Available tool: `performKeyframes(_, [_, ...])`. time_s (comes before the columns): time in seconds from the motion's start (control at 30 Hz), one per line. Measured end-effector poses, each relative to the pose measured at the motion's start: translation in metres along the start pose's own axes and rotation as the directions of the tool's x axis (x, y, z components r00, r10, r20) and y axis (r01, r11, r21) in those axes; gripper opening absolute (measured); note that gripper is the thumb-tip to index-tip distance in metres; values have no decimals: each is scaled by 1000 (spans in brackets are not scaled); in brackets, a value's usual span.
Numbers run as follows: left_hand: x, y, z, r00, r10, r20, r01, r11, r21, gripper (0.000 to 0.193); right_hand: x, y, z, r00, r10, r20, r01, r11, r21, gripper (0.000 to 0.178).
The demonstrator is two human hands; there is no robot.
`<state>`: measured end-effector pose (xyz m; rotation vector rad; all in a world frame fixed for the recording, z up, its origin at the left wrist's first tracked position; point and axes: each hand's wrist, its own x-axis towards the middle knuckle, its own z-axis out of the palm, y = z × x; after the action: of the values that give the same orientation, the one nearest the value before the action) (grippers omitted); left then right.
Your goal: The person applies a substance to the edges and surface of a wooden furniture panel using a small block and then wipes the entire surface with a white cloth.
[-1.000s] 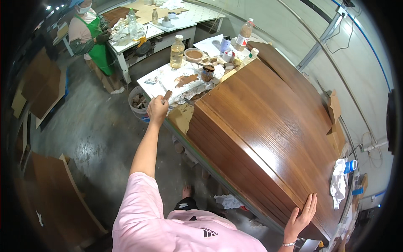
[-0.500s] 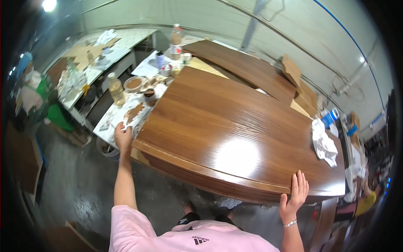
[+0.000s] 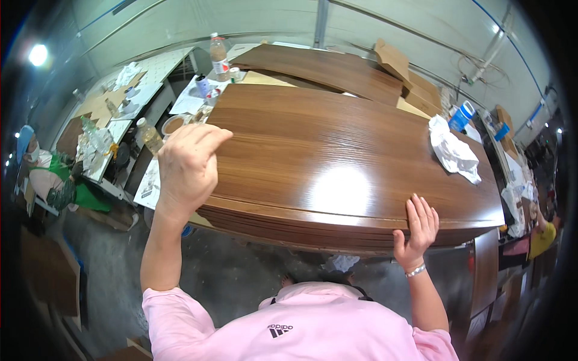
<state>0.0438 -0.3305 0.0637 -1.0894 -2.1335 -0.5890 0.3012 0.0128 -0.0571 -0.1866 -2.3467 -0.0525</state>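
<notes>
A brown wood-grain panel [image 3: 289, 144] with a glossy surface lies on top of a stack of similar panels in front of me. My left hand [image 3: 188, 168] is raised over the panel's left end, its fingers curled and pressed together; what they hold, if anything, is hidden. My right hand [image 3: 418, 227] rests on the near edge toward the right, with the fingers stretched out flat and the thumb apart. Beyond it, a crumpled white cloth [image 3: 453, 151] lies on the panel. A tub of brown paste [image 3: 173, 124] is partly covered by my left hand.
On the left side table stand a bottle of yellowish liquid [image 3: 149, 136] and a taller clear bottle [image 3: 219, 57]. Another brown panel [image 3: 325, 69] lies behind the stack, near opened cardboard [image 3: 415, 84]. A blue bottle [image 3: 462, 115] stands right. People work at both sides.
My left hand has come up from the paste-smeared side table to above the panel's left end. My right hand stays on the near edge. My view has shifted slightly.
</notes>
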Motion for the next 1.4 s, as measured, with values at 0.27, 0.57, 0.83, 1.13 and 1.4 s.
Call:
performKeyframes(0.27, [24,120,-56,920,383,-86,-393,905,-166,13,-2,4,7,997,0,-83,1,1000,20,58])
performKeyframes(0.57, [-16,157,-125,979,202,-25,-190,949,252,28,0,5,8,995,-13,-96,15,1000,18,58])
performKeyframes(0.83, [11,208,-82,748,663,4,-641,724,-254,32,1,5,6,994,-22,-106,24,1000,16,58])
performKeyframes(1.13, [14,214,-65,706,708,-13,-680,673,-292,33,-2,6,10,995,-8,-98,9,1000,3,58])
performKeyframes(1.4, [34,196,-52,739,673,0,-642,705,-300,35,-3,7,7,993,-19,-117,17,1000,-13,58])
